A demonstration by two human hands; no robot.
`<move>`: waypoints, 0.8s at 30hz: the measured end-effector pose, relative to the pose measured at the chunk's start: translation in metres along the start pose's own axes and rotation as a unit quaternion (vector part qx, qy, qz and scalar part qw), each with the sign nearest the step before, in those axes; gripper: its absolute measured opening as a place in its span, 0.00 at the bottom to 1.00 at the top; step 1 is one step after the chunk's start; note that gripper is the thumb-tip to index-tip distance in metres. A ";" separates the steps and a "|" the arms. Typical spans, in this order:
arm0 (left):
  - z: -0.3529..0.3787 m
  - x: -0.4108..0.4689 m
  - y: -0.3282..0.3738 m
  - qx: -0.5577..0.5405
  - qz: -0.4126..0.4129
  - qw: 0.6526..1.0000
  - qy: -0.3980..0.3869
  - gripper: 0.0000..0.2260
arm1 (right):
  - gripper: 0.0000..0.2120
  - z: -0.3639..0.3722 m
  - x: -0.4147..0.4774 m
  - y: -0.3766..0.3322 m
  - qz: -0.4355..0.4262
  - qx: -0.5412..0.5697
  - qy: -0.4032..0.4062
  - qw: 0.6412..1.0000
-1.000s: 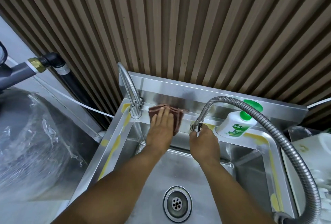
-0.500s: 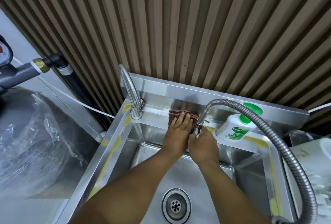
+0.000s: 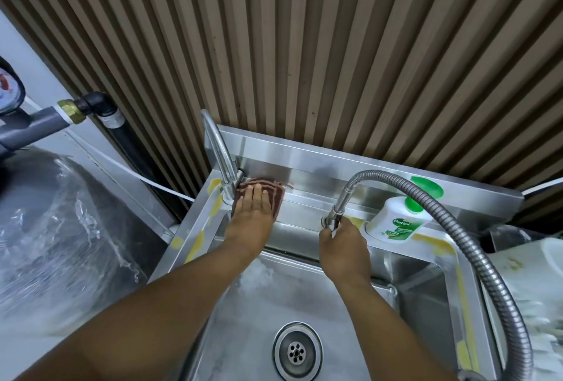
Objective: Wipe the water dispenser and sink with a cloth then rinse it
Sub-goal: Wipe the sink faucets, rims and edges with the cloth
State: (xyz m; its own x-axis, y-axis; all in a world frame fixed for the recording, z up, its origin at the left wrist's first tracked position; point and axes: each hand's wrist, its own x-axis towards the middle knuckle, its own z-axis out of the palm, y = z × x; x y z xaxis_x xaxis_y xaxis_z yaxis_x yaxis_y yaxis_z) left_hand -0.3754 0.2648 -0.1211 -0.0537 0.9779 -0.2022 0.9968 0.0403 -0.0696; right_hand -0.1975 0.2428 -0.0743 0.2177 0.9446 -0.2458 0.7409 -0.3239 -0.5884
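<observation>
Your left hand (image 3: 253,219): flat, fingers straight, pressing brown cloth (image 3: 276,198) on back ledge of sink (image 3: 304,298), centre-left of frame. Cloth edge touches base of gooseneck tap (image 3: 220,155). Your right hand (image 3: 344,246): grasping lower end of flexible hose tap (image 3: 336,213).

Risks:
- Cloth snags on tap base, bunches under palm.
- Wet steel: flat hand skids off ledge into basin.
- Tug on hose swings it into soap bottle (image 3: 393,223) just beside, topples it.

cloth (image 3: 275,195) lay under left grip (image 3: 253,222) on sink (image 3: 307,201) back ledge | tap (image 3: 227,185) just left of it, touching cloth | hose (image 3: 333,213) end in right grip (image 3: 342,246) | soap bottle (image 3: 396,222) just right | drain (image 3: 297,353) before both grips
</observation>
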 end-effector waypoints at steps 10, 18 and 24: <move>0.002 0.000 0.073 -0.087 0.059 0.994 0.021 0.29 | 0.11 0.001 0.000 -0.002 -0.002 0.018 0.010 1.000; 0.003 0.002 0.007 -0.002 0.245 0.969 0.028 0.38 | 0.12 0.001 0.000 -0.001 -0.007 0.002 0.008 1.000; -0.001 -0.007 -0.011 0.003 0.061 0.998 0.009 0.31 | 0.12 0.000 0.001 0.000 -0.010 0.008 0.002 1.000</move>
State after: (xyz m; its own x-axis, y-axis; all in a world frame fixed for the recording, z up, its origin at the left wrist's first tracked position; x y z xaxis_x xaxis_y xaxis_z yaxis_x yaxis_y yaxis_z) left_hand -0.3857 0.2581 -0.1184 0.0686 0.9789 -0.1926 0.9955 -0.0799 -0.0516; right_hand -0.1977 0.2434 -0.0746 0.2044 0.9512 -0.2311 0.7353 -0.3050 -0.6052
